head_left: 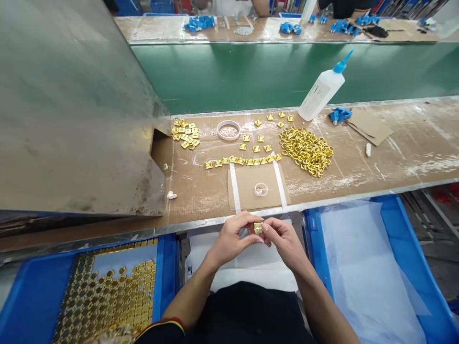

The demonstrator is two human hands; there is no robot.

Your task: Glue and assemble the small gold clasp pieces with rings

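Note:
A small square gold-coloured metal piece (258, 227) is pinched between my two hands, just off the bench's front edge. My left hand (234, 239) grips it from the left with thumb and fingers. From the other side, the thumb and fingers of my right hand (283, 239) close on it. Beyond them lies a cardboard pad (247, 186) with two white tape strips and a small clear round dish (261, 189). Behind the pad runs a row of similar gold pieces (249, 162), with several more scattered farther back.
Gold rings (306, 149) are heaped at right, near a tilted white bottle (321, 93) with a blue nozzle. A tape roll (228, 130) lies left of centre. A metal housing (89, 110) blocks the left. Blue bins (405, 239) flank me. People sit across the green divider (233, 76).

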